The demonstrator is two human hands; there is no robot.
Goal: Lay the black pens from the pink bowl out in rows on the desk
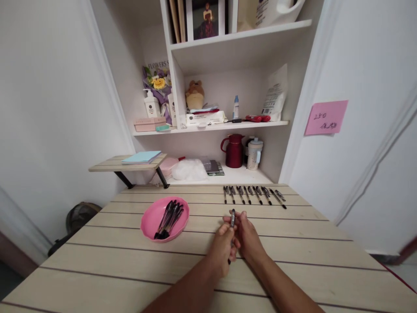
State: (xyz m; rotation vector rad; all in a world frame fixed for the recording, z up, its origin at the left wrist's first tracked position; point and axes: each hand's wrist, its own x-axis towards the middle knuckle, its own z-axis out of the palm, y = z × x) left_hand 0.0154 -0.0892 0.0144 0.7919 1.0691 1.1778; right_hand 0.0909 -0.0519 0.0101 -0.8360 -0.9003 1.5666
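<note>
Close together over the middle of the table, my two hands hold one black pen, its upper end pointing away from me. My left hand is closed around the pen's barrel, and the lower tip sticks out beneath it. My right hand curls against the pen from the other side, its fingers partly hidden behind it. Beyond the hands, several pens lie in a row, with small dark pieces beside them that I cannot make out clearly. To the left, a pink scalloped dish holds a bundle of black pens.
A small raised stand with blue paper sheets is at the table's back left. Behind the table, a white shelf unit holds a dark red jug, a pale tumbler and bottles. A pink note hangs on the right wall.
</note>
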